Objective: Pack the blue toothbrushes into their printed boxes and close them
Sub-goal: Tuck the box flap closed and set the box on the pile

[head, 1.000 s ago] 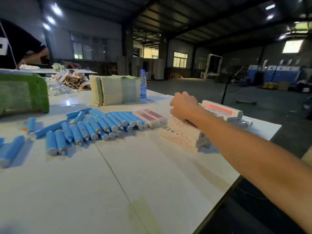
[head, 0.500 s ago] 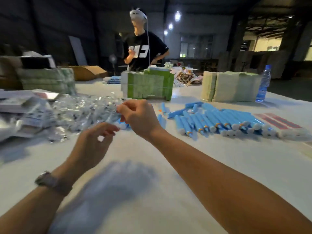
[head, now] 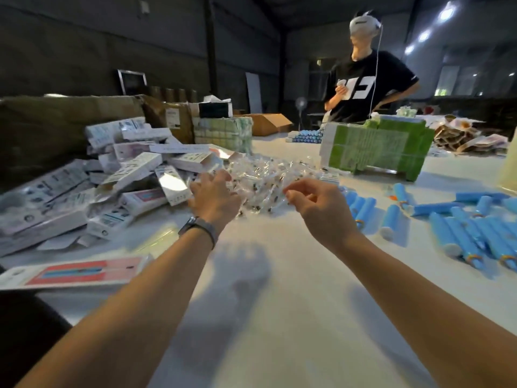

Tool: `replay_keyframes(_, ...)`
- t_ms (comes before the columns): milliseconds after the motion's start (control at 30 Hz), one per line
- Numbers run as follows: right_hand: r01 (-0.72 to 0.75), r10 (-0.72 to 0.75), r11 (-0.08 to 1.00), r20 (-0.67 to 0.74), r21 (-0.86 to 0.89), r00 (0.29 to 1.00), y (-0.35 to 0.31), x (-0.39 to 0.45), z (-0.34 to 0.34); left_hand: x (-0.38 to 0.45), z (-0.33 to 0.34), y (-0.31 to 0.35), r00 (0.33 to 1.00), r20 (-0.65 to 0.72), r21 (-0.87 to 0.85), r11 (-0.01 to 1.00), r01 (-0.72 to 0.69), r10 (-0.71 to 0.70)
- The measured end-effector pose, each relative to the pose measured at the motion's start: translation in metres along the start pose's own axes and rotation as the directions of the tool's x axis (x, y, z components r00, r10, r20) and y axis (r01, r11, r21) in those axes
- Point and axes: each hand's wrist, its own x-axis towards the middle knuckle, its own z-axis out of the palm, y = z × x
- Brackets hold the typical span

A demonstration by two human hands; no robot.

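Both hands over the white bench (head: 279, 317), reaching into the heap of clear plastic sachets (head: 268, 177).

Left hand (head: 215, 197): fingers (head: 221, 175) spread and relaxed, resting in the near-left edge of the sachet heap. Gripping nothing that I can see. Watch (head: 197, 226) on that wrist.

Right hand (head: 319, 203): fingers (head: 293, 189) curled, thumb and forefinger pinching something small and clear at the heap's near-right edge. Looks like a sachet; too blurred to be sure.

Toothbrushes (head: 475, 231): blue, lying loose on the bench well right of the right fingers, none in either hand. A few more (head: 361, 205) just right of the right hand. Another batch (head: 306, 135) far beyond the fingers, by the green block.

Boxes (head: 134, 175): messy pile left of the left fingers, some with flaps open, touching the heap's left side. One flat red-and-blue printed box (head: 75, 271) lies alone, near side of the left forearm, by the bench edge.

Beyond the fingers: green block of stacked packs (head: 377, 147), pale green stack (head: 223, 133) behind the box pile, brown cartons (head: 173, 116) further back. A person in a black tee (head: 363, 88) with a white headset stands across the bench.
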Motion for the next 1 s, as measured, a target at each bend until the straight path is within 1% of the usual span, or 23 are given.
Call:
replay_keyframes(33, 0.01, -0.01, 1.0, 0.016, -0.008, 1.0, -0.001, -0.001, 0.001, 0.011, -0.004, -0.011, 0.997, -0.041, 0.083, 0.995, 0.062, -0.059)
replay_keyframes(67, 0.022, -0.022, 1.0, 0.034, -0.011, 0.999, -0.002, -0.002, 0.002, 0.02, -0.008, -0.023, 0.992, -0.052, 0.137, 0.983, 0.118, -0.112)
replay_keyframes(100, 0.032, -0.032, 0.999, 0.049, -0.003, 0.998, -0.002, -0.002, 0.003, 0.029, -0.011, -0.036, 0.986, -0.04, 0.164, 0.973, 0.164, -0.159)
replay_keyframes(167, 0.045, -0.047, 0.999, 0.064, 0.028, 0.997, -0.003, -0.003, 0.005, 0.041, -0.014, -0.057, 0.974, 0.011, 0.15, 0.963, 0.224, -0.228)
replay_keyframes(200, 0.049, -0.052, 0.998, 0.07, 0.044, 0.996, -0.005, -0.003, 0.007, 0.044, -0.015, -0.064, 0.973, 0.008, 0.134, 0.964, 0.229, -0.232)
replay_keyframes(300, 0.066, -0.072, 0.996, 0.086, 0.066, 0.994, -0.009, -0.003, 0.01, 0.045, -0.012, -0.07, 0.981, -0.069, 0.136, 0.972, 0.19, -0.182)
replay_keyframes(433, 0.075, -0.082, 0.994, 0.087, 0.076, 0.993, -0.013, 0.002, 0.01, 0.032, -0.023, -0.05, 0.984, -0.146, 0.151, 0.98, 0.126, -0.104)
replay_keyframes(500, 0.072, -0.077, 0.994, 0.058, 0.086, 0.995, -0.011, 0.004, 0.007, 0.02, -0.037, -0.028, 0.979, -0.199, 0.182, 0.981, 0.072, -0.035)
replay_keyframes(533, 0.07, -0.074, 0.994, 0.041, 0.088, 0.996, -0.008, 0.005, 0.006, 0.012, -0.046, -0.018, 0.976, -0.219, 0.183, 0.983, 0.018, 0.023)
replay_keyframes(600, 0.057, -0.058, 0.996, 0.023, 0.076, 0.998, -0.005, 0.006, 0.003, -0.006, -0.061, 0.003, 0.952, -0.252, 0.133, 0.981, -0.142, 0.172)
replay_keyframes(667, 0.065, -0.065, 0.998, 0.035, 0.011, 0.997, -0.003, 0.007, -0.004, -0.025, -0.074, 0.027, 0.905, -0.289, 0.044, 0.949, -0.313, 0.312)
replay_keyframes(700, 0.082, -0.08, 0.996, 0.045, -0.023, 0.996, -0.002, 0.008, -0.009, -0.036, -0.078, 0.04, 0.893, -0.284, -0.042, 0.926, -0.375, 0.349)
replay_keyframes(733, 0.078, -0.077, 0.997, 0.037, -0.028, 0.996, -0.001, 0.009, -0.014, -0.046, -0.08, 0.053, 0.899, -0.252, -0.178, 0.896, -0.406, 0.357)
replay_keyframes(767, 0.03, -0.03, 0.999, -0.004, 0.021, 1.0, 0.001, 0.01, -0.02, -0.056, -0.079, 0.065, 0.924, -0.186, -0.362, 0.851, -0.38, 0.333)
replay_keyframes(800, -0.067, 0.076, 0.989, -0.065, 0.134, 0.995, 0.002, 0.011, -0.026, -0.068, -0.075, 0.077, 0.954, -0.084, -0.563, 0.777, -0.283, 0.286)
replay_keyframes(833, -0.191, 0.23, 0.941, -0.11, 0.28, 0.967, 0.002, 0.011, -0.032, -0.081, -0.068, 0.086, 0.971, 0.04, -0.733, 0.668, -0.132, 0.236)
replay_keyframes(867, -0.306, 0.383, 0.851, -0.105, 0.428, 0.918, 0.004, 0.009, -0.038, -0.094, -0.058, 0.094, 0.966, 0.164, -0.84, 0.542, 0.032, 0.198)
replay_keyframes(900, -0.381, 0.49, 0.743, -0.06, 0.55, 0.87, 0.006, 0.007, -0.045, -0.106, -0.046, 0.101, 0.945, 0.271, -0.887, 0.43, 0.171, 0.182)
replay_keyframes(933, -0.406, 0.533, 0.656, -0.009, 0.636, 0.846, 0.01, 0.003, -0.052, -0.117, -0.034, 0.106, 0.914, 0.358, -0.896, 0.347, 0.278, 0.192)
replay_keyframes(967, -0.401, 0.533, 0.609, 0.021, 0.684, 0.846, 0.014, 0.0, -0.058, -0.126, -0.022, 0.11, 0.878, 0.422, -0.886, 0.307, 0.347, 0.225)
replay_keyframes(1000, -0.389, 0.522, 0.601, 0.026, 0.699, 0.852, 0.018, -0.004, -0.064, -0.133, -0.012, 0.112, 0.849, 0.457, -0.871, 0.326, 0.367, 0.266)
